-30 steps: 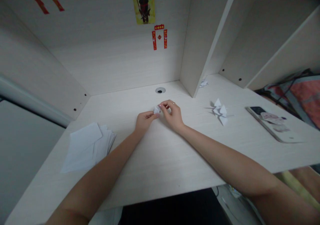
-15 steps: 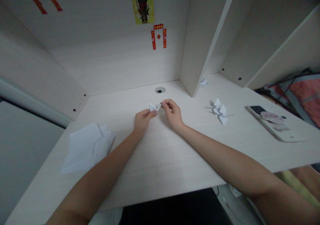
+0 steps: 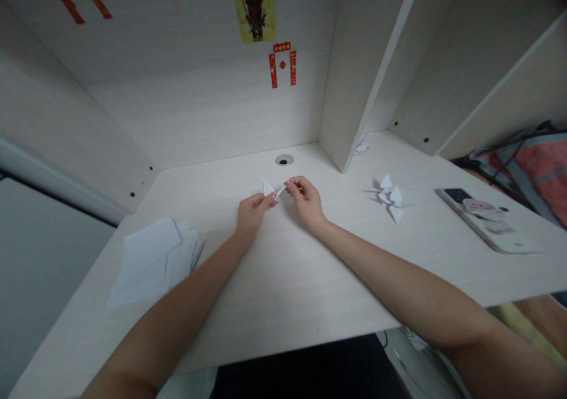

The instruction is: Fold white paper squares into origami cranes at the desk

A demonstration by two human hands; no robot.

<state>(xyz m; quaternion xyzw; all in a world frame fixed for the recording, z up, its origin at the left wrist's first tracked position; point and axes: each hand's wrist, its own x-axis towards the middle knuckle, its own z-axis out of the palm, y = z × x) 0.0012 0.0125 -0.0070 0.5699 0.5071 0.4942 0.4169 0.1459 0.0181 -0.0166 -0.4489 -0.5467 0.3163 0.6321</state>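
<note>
Left of the one folded paper (image 3: 268, 188), one stack of white sheets (image 3: 155, 263) lies on the bench (image 3: 283, 304); the left hand (image 3: 252, 214) and right hand (image 3: 306, 204) pinch that paper, their fingers (image 3: 290, 184) closed on it; right of it lie one paper crane (image 3: 390, 198) and one phone (image 3: 481, 219).

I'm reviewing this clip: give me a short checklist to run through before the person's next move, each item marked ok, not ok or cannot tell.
1. Left hand grips the small folded white paper between thumb and fingertips: ok.
2. Right hand has hold of that paper's thin point: cannot tell, its fingertips hide the contact.
3. Fold detail on the small paper: cannot tell, too small.
4. Finished paper crane lies on the desk, apart from both hands: ok.
5. Stack of white paper sheets lies apart from the left forearm: ok.
6. Phone lies well away from the hands: ok.
</note>
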